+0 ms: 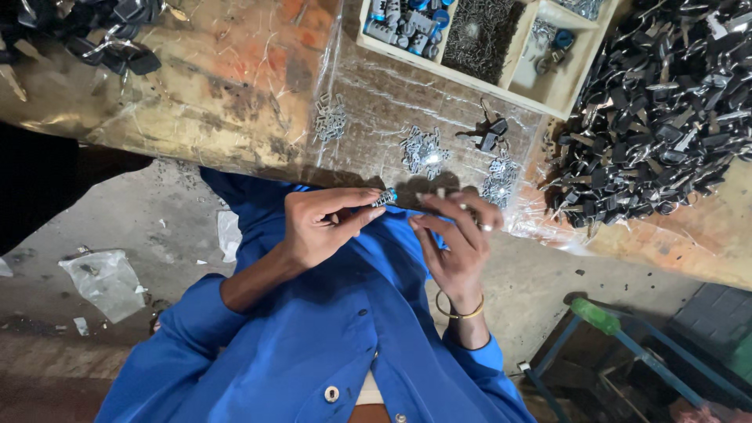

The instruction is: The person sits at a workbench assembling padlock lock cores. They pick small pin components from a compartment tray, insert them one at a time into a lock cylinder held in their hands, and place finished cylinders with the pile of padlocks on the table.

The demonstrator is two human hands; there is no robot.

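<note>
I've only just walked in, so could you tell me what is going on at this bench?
A person in a blue jacket pinches a small metal piece in the left hand. The right hand hovers beside it with spread fingers. Little heaps of metal parts lie on the plastic-covered bench, near a large pile of black pieces.

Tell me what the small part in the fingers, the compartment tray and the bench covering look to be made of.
Small grey ridged part pinched by the left hand: likely metal, dull silvery glint. Pale compartment tray: probably wood or board, matt cream walls. Clear bench sheet: plastic film, wrinkled and glossy. The right hand hovers beside.
</note>
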